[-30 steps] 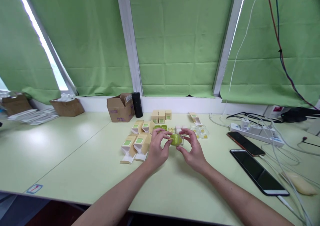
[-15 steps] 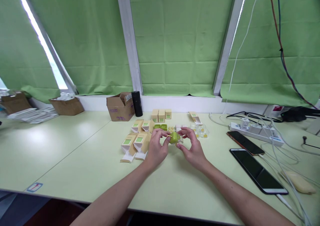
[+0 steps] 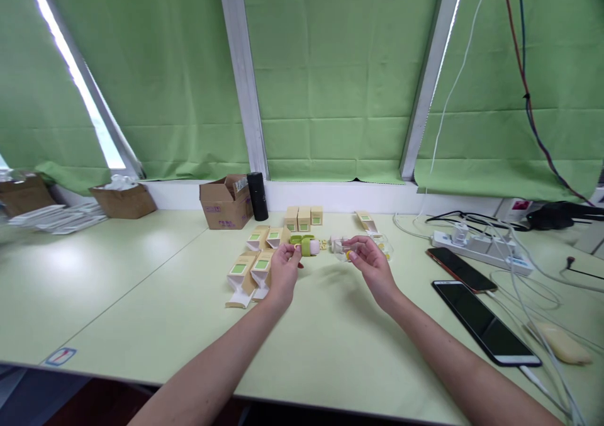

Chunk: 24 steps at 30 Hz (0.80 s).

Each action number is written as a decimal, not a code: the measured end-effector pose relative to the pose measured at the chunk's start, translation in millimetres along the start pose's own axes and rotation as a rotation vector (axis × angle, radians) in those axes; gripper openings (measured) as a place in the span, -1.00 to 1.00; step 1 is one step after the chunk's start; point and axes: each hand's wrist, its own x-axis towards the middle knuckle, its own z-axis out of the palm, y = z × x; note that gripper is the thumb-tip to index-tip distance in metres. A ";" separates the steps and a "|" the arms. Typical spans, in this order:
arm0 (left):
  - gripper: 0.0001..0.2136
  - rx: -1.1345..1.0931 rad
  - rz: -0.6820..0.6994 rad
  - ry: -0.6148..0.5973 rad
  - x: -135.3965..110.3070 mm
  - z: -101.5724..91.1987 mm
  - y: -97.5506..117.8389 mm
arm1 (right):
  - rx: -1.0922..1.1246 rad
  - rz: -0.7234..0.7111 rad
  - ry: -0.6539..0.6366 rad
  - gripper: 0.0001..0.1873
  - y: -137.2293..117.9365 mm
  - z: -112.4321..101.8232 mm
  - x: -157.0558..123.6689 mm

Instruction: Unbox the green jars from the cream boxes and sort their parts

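Observation:
My left hand [image 3: 284, 269] pinches a small green case [image 3: 305, 246] with a pale pinkish-white end. Between the thumb and fingers of my right hand [image 3: 370, 265] is a clear plastic shell [image 3: 340, 248], with a yellow spot by the thumb. The two held things are apart. Tiny yellow pieces [image 3: 323, 245] lie just beyond and between my hands. Behind my right hand, more clear plastic packaging with yellow spots [image 3: 384, 245] rests on the table. Several small beige cartons with green labels [image 3: 242, 267] lie with flaps open beside my left hand.
Three small beige boxes [image 3: 304, 218] stand farther back, near a brown cardboard box [image 3: 225, 202] and a black cylinder [image 3: 257, 196]. An opened carton [image 3: 367, 221] lies back right. Two phones [image 3: 486, 322], a power strip [image 3: 481, 250] and tangled cables occupy the right side.
My hands have moved apart. The green case went left with my left hand and now shows its pale end; the clear shell is separate from it in my right hand.

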 end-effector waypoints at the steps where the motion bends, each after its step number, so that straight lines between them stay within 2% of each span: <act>1: -0.60 -0.011 -0.015 0.001 -0.5 0.1 0.4 | -0.002 0.000 0.008 -0.59 -2.0 -2.5 2.1; 5: -0.61 -0.027 -0.046 -0.002 -2.2 0.7 1.1 | -0.058 0.009 0.062 -0.56 -10.8 -20.1 14.1; 7: -0.61 -0.029 -0.044 -0.005 -2.2 1.0 0.7 | -0.175 -0.021 0.087 -0.58 -15.8 -33.3 20.8; 10: -0.62 -0.022 -0.040 -0.005 -1.7 1.2 -0.2 | -0.538 -0.127 0.157 -0.70 -24.3 -55.3 28.4; 12: -0.62 -0.014 -0.042 -0.004 -1.4 1.2 -0.6 | -0.816 -0.118 0.159 -0.83 -30.8 -68.6 30.9; 14: -0.61 -0.012 -0.045 -0.002 -1.4 1.3 -0.6 | -1.051 -0.037 0.130 -0.89 -37.6 -79.2 31.7; 18: -0.61 -0.007 -0.047 -0.007 -2.1 1.5 0.4 | -1.387 0.131 0.087 -0.81 -48.9 -91.3 31.9; 24: -0.63 -0.007 -0.049 -0.020 -2.3 1.3 0.0 | -1.553 0.357 -0.042 -0.76 -45.9 -95.9 33.6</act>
